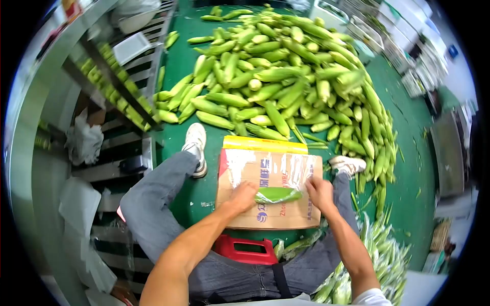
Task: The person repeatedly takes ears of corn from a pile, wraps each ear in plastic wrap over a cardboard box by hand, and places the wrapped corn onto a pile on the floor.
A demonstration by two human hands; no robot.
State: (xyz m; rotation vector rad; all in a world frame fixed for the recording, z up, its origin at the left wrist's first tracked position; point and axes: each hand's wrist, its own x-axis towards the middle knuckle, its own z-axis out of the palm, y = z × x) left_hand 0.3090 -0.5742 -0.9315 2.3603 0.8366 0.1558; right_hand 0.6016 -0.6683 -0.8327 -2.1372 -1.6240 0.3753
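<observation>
A green ear of corn (278, 194) lies across a cardboard box (240, 217), with clear plastic film (296, 176) around and behind it. My left hand (244, 196) is closed at the corn's left end, where the film gathers. To the right of the corn, my right hand (320, 194) is closed in a pinch on the film, its fingertips partly hidden. The box bears blue and red printing and shiny film over its upper part. Along its far edge runs a yellow strip (265, 144).
Beyond the box a large heap of corn (286, 66) covers the green floor (408, 122). Film-wrapped corn (377, 260) is piled at my right. A red plastic stool (245, 250) is beneath me. Slatted racks (117, 204) stand at left; white crates (398, 51) at far right.
</observation>
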